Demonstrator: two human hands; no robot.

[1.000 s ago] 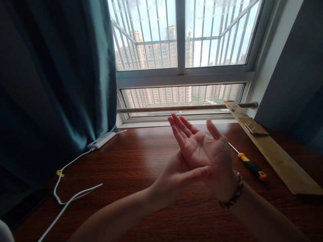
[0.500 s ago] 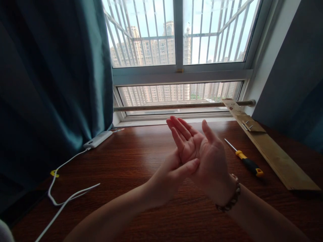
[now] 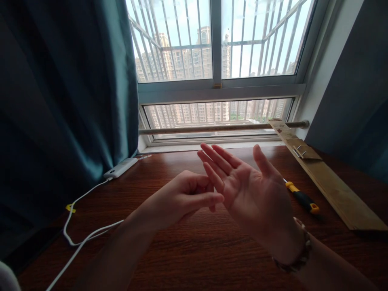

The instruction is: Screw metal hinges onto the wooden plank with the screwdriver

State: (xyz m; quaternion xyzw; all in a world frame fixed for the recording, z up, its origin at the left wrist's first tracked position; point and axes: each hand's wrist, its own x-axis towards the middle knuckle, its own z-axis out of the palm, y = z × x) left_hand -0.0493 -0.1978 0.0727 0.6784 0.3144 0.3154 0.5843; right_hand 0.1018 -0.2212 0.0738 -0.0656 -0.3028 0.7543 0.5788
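Observation:
My right hand [image 3: 253, 196] is held palm up over the table, with its fingers stretched out, its thumb raised, and nothing on the palm. A beaded bracelet [image 3: 298, 256] circles its wrist. At the little-finger edge of that palm is my left hand [image 3: 186, 196], fingers curled in and the thumb reaching to the palm's edge. I see no object in it. Nearest to the right hand lies a screwdriver [image 3: 304, 201] with a yellow and black handle; its shaft is mostly hidden behind the hand.
A long brown board [image 3: 336, 186] slants along the right, its far end near the window rail [image 3: 212, 128], with several screws [image 3: 299, 151] on it. A white power strip [image 3: 121, 167] and its cable [image 3: 87, 238] lie left beside the curtain [image 3: 118, 101] on the wooden table [image 3: 169, 258].
My left hand has let go of my right palm and drawn left, its fingers curling. The right hand has moved slightly right and now covers most of the screwdriver's shaft.

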